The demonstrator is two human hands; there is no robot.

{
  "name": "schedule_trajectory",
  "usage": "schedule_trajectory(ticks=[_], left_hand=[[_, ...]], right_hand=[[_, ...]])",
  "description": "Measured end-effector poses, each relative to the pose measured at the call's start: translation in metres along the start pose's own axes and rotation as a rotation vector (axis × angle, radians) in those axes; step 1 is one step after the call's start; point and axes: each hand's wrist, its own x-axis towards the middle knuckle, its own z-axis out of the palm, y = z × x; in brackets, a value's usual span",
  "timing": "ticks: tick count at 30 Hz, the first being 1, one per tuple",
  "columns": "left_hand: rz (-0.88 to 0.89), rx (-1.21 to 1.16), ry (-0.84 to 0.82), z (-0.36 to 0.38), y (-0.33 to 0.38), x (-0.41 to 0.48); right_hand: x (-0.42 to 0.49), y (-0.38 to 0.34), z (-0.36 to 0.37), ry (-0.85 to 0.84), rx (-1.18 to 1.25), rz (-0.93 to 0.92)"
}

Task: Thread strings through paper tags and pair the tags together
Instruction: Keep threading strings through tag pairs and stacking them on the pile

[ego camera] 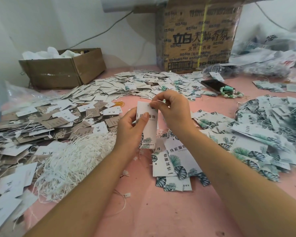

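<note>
A white paper tag [149, 127] with green leaf print and dark lettering stands upright above the pink table. My left hand [132, 132] holds its left edge, thumb pressed on the face. My right hand [173, 110] pinches at the tag's top by the hole; any string there is hidden by the fingers. A tangled heap of white strings [72, 161] lies left of my left arm. Loose leaf-print tags [176, 161] lie just below the held tag.
Heaps of tags cover the pink table [143, 211]: brown and white ones at left [41, 124], leaf-print ones at right [266, 127] and at the back [143, 84]. Behind stand a small cardboard box [61, 71], a tall box [198, 36], a phone [214, 85] and a bead bracelet [231, 94].
</note>
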Motion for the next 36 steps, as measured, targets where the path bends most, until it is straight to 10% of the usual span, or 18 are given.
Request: schedule_trajectory(ticks=[21,36], left_hand=[[0.026,0.019,-0.082,0.001,0.005,-0.006],[-0.193,-0.317,-0.023,-0.003,0.011,-0.001]], right_hand=[[-0.008,-0.002,0.006,0.164,-0.518,-0.376],[-0.005,-0.002,0.008,-0.047,-0.160,-0.178]])
